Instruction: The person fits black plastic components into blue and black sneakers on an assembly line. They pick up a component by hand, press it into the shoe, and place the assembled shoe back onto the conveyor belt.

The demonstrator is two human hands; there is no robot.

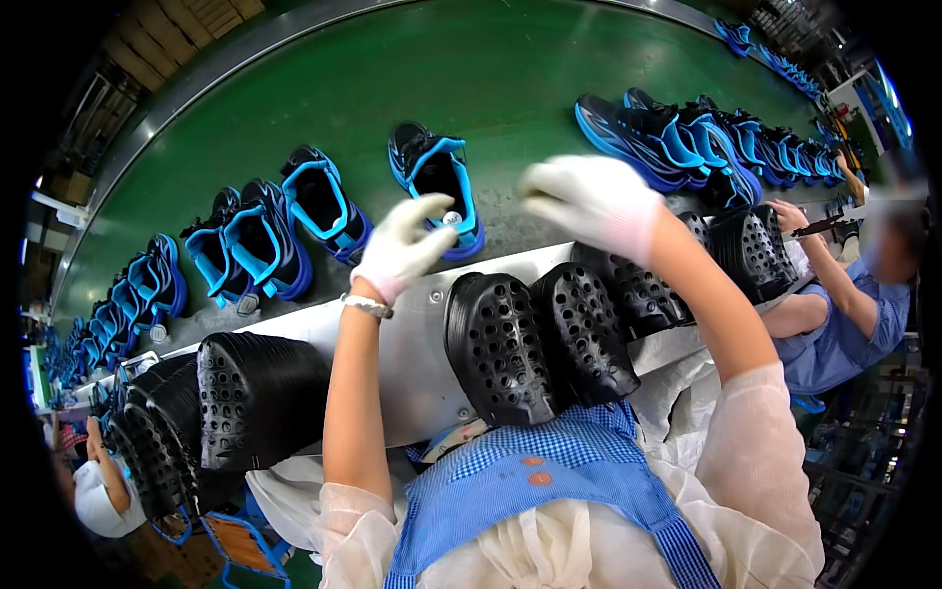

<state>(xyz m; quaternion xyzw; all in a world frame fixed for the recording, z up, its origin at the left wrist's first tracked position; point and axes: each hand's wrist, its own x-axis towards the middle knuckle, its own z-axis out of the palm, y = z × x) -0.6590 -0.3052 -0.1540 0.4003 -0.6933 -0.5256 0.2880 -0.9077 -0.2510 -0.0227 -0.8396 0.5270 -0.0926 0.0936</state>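
Observation:
My left hand (407, 243), in a white glove, is open beside a black and blue sneaker (475, 214) on the green conveyor belt. Its thumb and fingers are apart, near a small round white piece (451, 218) at the shoe's opening. I cannot tell whether they touch it. To the right of that shoe my right hand (594, 204), also gloved, hangs over the belt's near edge. Its fingers are bent and blurred, and whatever they may hold is hidden. Another sneaker (324, 201) stands left of my left hand.
Sneakers line the belt (471, 79) to the left and to the right (677, 142). Black perforated shoe-shaped pieces (498, 344) stand along the metal ledge (407, 373) before me, with a further stack (260, 398) at left. Co-workers sit at right (844, 304) and far left (103, 491).

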